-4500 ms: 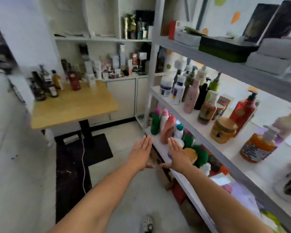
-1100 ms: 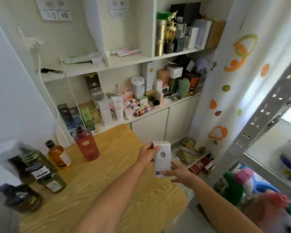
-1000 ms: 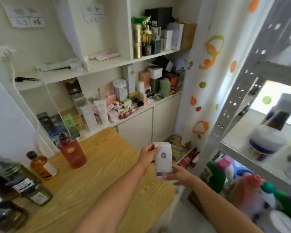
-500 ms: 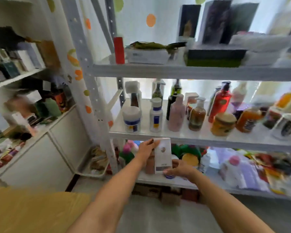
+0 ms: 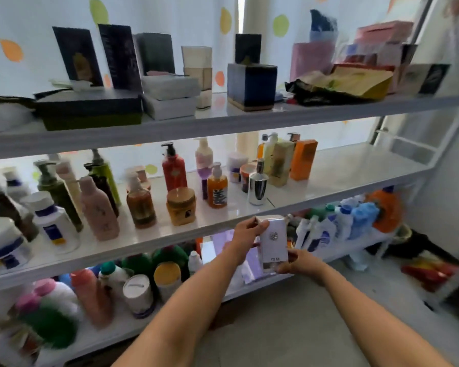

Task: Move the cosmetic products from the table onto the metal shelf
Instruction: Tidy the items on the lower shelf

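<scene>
I hold a tall white cosmetic box upright in both hands, just in front of and slightly below the front edge of the metal shelf's middle board. My left hand grips the box's upper left side. My right hand holds it from underneath at the lower right corner. The middle board carries several bottles and jars on its left and centre; its right part is bare. The table is out of view.
A chrome bottle and an orange box stand closest above the held box. The top board holds dark and white boxes. The bottom board is packed with colourful bottles. Grey floor lies below my arms.
My view has swung from the wooden table to the metal shelf. Both hands have carried the white box over and now hold it further right along the shelf front.
</scene>
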